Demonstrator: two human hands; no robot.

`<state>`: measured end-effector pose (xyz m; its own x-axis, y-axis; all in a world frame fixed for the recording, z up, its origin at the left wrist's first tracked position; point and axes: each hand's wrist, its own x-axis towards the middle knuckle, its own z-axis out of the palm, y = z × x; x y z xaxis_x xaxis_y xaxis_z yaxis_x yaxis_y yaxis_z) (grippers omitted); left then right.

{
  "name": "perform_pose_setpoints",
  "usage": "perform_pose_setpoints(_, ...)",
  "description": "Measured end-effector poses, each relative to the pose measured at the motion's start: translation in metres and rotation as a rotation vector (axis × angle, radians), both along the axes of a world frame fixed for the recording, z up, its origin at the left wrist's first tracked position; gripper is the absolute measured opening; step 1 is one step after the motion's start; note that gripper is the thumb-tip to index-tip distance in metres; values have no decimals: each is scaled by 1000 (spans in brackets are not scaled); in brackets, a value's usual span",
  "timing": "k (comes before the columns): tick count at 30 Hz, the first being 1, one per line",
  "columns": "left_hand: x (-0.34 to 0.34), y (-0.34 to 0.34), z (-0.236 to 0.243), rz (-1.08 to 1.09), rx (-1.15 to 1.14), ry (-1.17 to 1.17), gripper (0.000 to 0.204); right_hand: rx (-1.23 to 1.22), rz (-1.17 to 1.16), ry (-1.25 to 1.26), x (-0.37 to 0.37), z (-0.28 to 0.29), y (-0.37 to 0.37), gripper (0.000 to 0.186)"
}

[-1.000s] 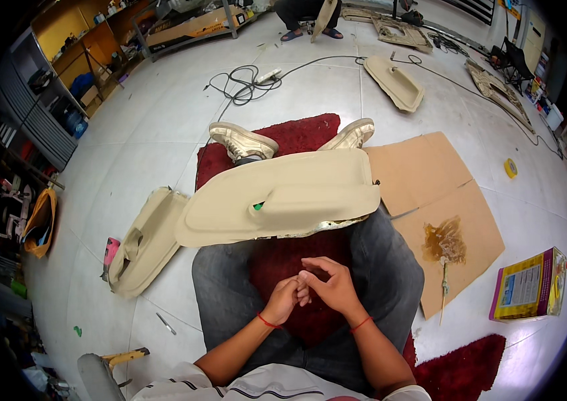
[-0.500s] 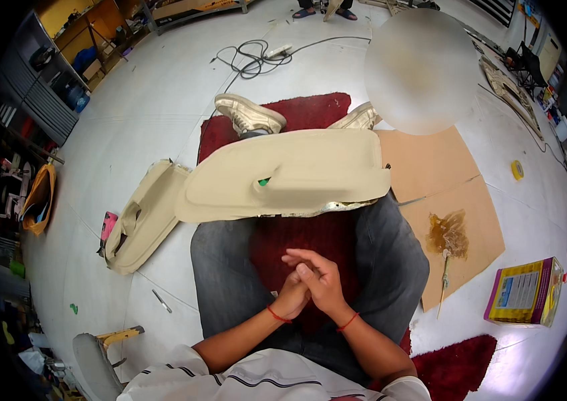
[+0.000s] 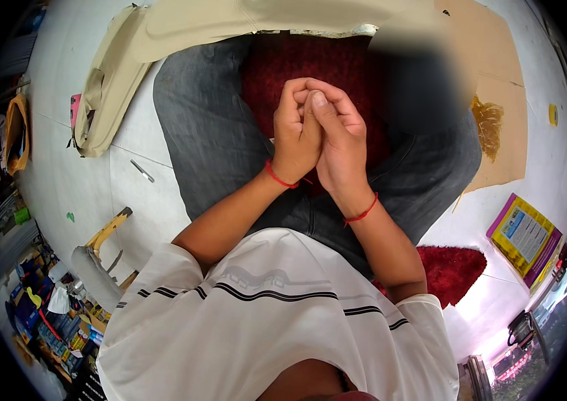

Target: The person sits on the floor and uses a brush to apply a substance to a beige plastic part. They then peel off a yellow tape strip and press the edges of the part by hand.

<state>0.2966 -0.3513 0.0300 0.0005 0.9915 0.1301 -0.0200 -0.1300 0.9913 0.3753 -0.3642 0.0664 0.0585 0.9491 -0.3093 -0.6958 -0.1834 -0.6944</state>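
My left hand [image 3: 295, 134] and my right hand [image 3: 340, 137] are clasped over my lap, thumbs side by side. The right fingers curl over the left; whatever lies inside the cupped fingers is hidden. Beneath them is a red rug [image 3: 310, 60] between my grey-trousered legs. A beige moulded panel [image 3: 270, 15] lies across the top edge of the view, beyond my hands, partly blurred at the right. A second beige panel [image 3: 113, 93], with an opening, lies at the upper left beside a pink object [image 3: 74, 107].
At right are stained cardboard [image 3: 504, 160], a yellow tape roll [image 3: 553, 115] and a yellow-purple tin [image 3: 520, 237]. At left are a small metal tool [image 3: 142, 170], a grey padded object with a wooden part [image 3: 93, 271], an orange bag [image 3: 16, 134] and clutter [image 3: 56, 321].
The view has tilted down toward my body, shifting the panels and floor upward. My hands have drawn closer together, with fingers more tightly cupped around each other.
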Motion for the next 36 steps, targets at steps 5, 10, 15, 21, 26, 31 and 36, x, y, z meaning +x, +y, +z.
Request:
perform_pose_setpoints(5,-3,3,0,12,145,135,14,-3,7,31,5,-8,5,20)
perform_pose_setpoints(10,-7,0,-4,-64,191,162,17,-27,71,51,15,-16,2,23)
perform_pose_setpoints(15,-16,3,-1,-162,71,59,22,-80,0,24,2,6,-2,26)
perform_pose_setpoints(21,-8,-5,-10,-114,213,383,23,127,157,54,27,-41,-6,39)
perform_pose_setpoints(26,-2,0,-12,-160,109,35,25,-24,96,139,20,-23,-8,53)
perform_pose_setpoints(31,-9,6,-14,-169,-28,-71,25,9,86,79,12,-12,-8,41)
perform_pose_setpoints(36,-10,-1,-20,-76,257,324,29,66,63,-154,8,-36,-11,30)
